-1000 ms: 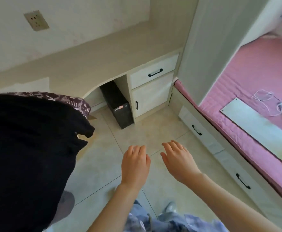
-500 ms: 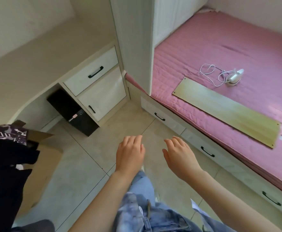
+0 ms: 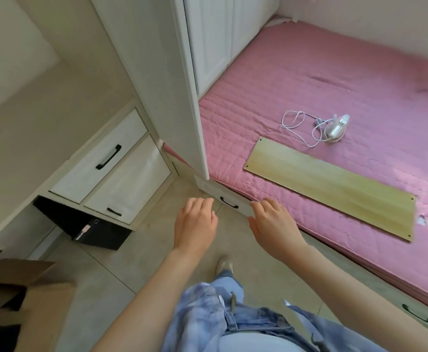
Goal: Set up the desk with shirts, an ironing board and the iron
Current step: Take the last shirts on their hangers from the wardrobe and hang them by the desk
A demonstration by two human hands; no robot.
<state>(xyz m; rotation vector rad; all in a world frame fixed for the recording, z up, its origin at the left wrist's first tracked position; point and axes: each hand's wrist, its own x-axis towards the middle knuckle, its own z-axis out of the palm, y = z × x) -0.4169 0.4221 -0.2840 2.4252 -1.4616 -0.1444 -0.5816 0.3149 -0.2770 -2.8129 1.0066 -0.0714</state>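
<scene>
Left hand and right hand extended side by side above the floor, palms down, fingers relaxed, holding nothing; board flat on the bed; iron just beyond the board, cord coiled beside it.

I am seeing both forearms bare to the bottom edge, no sleeves showing, nothing showing on the wrists or fingers of the left grip or the right grip. The person is wearing pale blue washed-out jeans with mottled patches, and a light shoe is showing below them.
</scene>
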